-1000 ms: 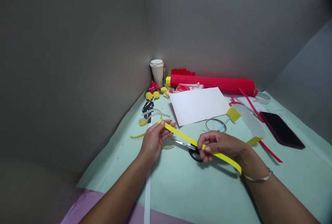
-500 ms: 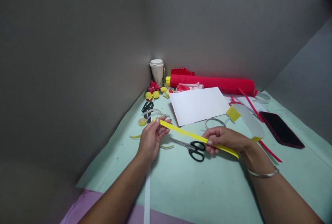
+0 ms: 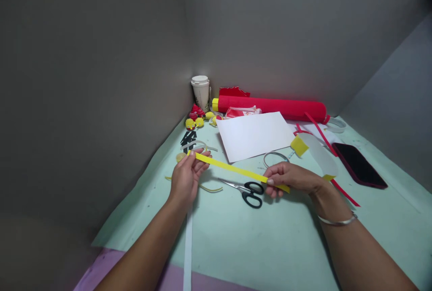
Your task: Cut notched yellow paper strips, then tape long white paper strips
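A long yellow paper strip point(image 3: 232, 169) is stretched between my two hands above the table. My left hand point(image 3: 187, 176) pinches its far-left end between thumb and fingers. Near the other end my right hand point(image 3: 286, 177) pinches it, and a short tail sticks out past the fingers. Black-handled scissors point(image 3: 248, 192) lie on the table just below the strip, blades toward the left. Thin yellowish strips point(image 3: 211, 189) rest beside my left hand, partly hidden by it. A yellow tape roll point(image 3: 180, 157) sits just behind that hand.
A white sheet point(image 3: 256, 136) lies behind my hands, with a red paper roll point(image 3: 270, 105) beyond it. At the back left stand a lidded cup point(image 3: 200, 93), small red and yellow pieces point(image 3: 195, 120) and black strips point(image 3: 188, 139). A phone point(image 3: 359, 164) lies at right.
My left hand has moved left along with the strip. The strip has slid through my right fingers, so its tail past them is shorter. The view has shifted slightly.
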Motion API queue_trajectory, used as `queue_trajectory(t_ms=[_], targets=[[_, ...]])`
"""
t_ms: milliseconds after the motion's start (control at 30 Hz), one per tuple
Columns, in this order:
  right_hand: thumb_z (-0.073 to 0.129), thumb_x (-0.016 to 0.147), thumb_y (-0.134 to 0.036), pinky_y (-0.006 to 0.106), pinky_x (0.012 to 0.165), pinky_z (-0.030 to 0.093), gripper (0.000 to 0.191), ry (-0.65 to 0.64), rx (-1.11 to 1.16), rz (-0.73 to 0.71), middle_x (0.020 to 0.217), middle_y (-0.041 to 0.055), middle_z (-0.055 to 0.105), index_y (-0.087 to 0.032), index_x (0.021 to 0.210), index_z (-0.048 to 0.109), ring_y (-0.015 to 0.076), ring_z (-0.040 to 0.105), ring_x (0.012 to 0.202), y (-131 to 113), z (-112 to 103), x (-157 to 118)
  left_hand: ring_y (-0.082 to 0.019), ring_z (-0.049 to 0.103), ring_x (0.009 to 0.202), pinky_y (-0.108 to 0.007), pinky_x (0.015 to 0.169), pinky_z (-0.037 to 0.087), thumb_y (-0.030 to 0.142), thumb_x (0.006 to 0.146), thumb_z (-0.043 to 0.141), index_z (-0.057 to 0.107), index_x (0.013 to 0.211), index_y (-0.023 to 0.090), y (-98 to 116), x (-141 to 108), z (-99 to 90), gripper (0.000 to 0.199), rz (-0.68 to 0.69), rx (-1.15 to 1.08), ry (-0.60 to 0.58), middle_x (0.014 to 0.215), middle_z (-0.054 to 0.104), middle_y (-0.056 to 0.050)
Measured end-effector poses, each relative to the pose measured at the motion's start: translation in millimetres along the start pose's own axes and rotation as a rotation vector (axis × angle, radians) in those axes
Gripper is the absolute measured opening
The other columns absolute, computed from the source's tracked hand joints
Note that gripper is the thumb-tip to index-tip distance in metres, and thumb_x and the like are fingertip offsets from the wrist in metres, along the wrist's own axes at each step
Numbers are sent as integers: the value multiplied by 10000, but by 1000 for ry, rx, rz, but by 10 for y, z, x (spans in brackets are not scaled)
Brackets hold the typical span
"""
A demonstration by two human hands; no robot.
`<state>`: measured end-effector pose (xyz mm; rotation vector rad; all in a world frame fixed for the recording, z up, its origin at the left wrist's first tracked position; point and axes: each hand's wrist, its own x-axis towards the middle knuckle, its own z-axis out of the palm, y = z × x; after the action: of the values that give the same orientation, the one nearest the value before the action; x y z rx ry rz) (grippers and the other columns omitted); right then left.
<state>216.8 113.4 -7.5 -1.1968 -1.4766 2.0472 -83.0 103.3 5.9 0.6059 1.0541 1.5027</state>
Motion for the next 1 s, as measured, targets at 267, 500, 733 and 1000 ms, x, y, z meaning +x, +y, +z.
queue_trajectory(t_ms=[267, 500, 733, 1000], targets=[[770, 749, -393, 219, 496, 500, 324, 32, 8, -57, 684, 79, 744, -98, 828, 662, 143, 687, 563, 13, -108, -90, -167, 709, 822, -243, 703, 555, 209, 937, 474, 645, 995, 96, 83, 66, -28, 213, 55, -58, 77, 921, 739, -136], [764, 750, -380, 218, 514, 454, 278, 179, 68, -146, 646, 18, 708, -146, 791, 619, 111, 631, 538, 31, -180, -93, -141, 700, 752, -215, 658, 556, 200, 938, 476, 655, 966, 96, 89, 83, -50, 209, 65, -68, 112, 920, 738, -134], [815, 702, -265, 170, 439, 363, 230, 374, 152, -265, 636, -30, 636, -151, 812, 650, 61, 508, 504, 18, -223, -15, -128, 692, 712, -206, 633, 559, 192, 932, 486, 663, 953, 96, 91, 87, -58, 202, 99, -75, 111, 931, 740, -133], [849, 646, -220, 122, 494, 502, 352, 611, 379, -476, 676, -46, 634, -204, 946, 667, 76, 599, 608, 22, -252, 50, -131, 697, 720, -194, 617, 552, 179, 890, 541, 661, 978, 96, 101, 62, -19, 170, 94, -86, 84, 892, 736, -113]])
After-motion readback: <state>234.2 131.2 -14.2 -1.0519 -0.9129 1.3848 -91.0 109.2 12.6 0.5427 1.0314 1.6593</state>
